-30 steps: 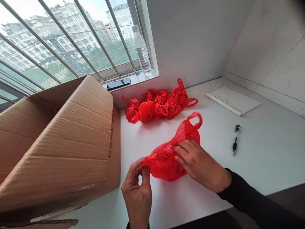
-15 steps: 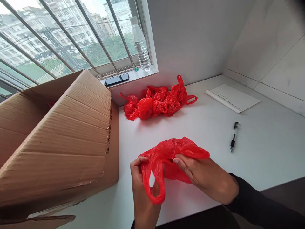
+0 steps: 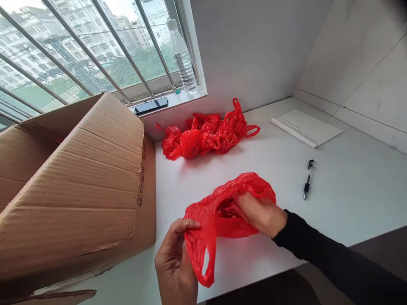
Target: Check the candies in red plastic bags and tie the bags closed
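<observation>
A red plastic bag [image 3: 203, 203] lies on the white table near its front edge, its mouth facing me. My left hand [image 3: 178, 258] pinches the bag's left side beside a hanging handle loop. My right hand [image 3: 257, 212] reaches into the mouth, and its fingers are hidden inside. Small shiny pieces [image 3: 228, 208] show in the opening, too small to make out. Behind it, several knotted red bags [image 3: 190, 144] lie in a row against the wall.
A large open cardboard box [image 3: 85, 182] stands at the left. A water bottle [image 3: 184, 63] and a phone [image 3: 151, 106] are on the windowsill. A notepad [image 3: 307, 127], an uncapped pen [image 3: 307, 186] and its cap [image 3: 310, 164] lie at the right.
My right hand has gone deeper into the bag, and the mouth has opened wider, showing the pieces inside. My left hand has shifted left and down, still pinching the bag's edge.
</observation>
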The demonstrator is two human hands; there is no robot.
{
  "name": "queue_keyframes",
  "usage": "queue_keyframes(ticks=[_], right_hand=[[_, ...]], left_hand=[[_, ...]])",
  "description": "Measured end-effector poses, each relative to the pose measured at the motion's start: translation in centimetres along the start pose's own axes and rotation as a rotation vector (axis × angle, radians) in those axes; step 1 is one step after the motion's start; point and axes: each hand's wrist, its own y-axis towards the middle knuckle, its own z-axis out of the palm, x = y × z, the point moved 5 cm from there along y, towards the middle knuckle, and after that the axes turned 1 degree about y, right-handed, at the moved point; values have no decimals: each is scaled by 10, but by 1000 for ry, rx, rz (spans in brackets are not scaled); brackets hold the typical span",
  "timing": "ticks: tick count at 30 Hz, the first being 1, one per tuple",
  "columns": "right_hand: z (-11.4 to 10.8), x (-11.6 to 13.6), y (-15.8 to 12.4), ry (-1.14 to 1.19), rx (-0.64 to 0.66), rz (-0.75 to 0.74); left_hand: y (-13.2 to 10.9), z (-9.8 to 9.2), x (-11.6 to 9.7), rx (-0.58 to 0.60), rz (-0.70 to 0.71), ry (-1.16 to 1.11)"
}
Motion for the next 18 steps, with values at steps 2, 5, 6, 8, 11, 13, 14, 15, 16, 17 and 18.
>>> queue_keyframes(ticks=[2,5,6,8,11,13,14,15,16,17,18], right_hand=[[4,-6,5,15,8,6],[5,-12,12,12,15,47],[6,-13,14,8,18,57],[7,-17,18,-7,20,66],[12,-26,22,-51,6,80],[16,-33,25,-79,-9,89],[17,-35,26,-89,-15,90],[18,-36,26,-98,-22,90],[17,-36,27,-108,-28,93],[15,-35,27,-119,-34,97],[12,-33,26,-131,-37,102]], left_hand=[[-1,5,-1,-45,-39,-15],[-3,13,-2,-80,-126,36],[-3,15,-2,-86,-147,53],[-3,16,-1,-94,-165,79],[-1,17,0,-19,-140,85],[0,18,2,29,-126,84],[0,17,4,30,-123,80],[1,15,6,20,-122,74],[1,13,8,7,-121,65],[0,12,9,2,-119,55],[1,11,11,3,-117,46]])
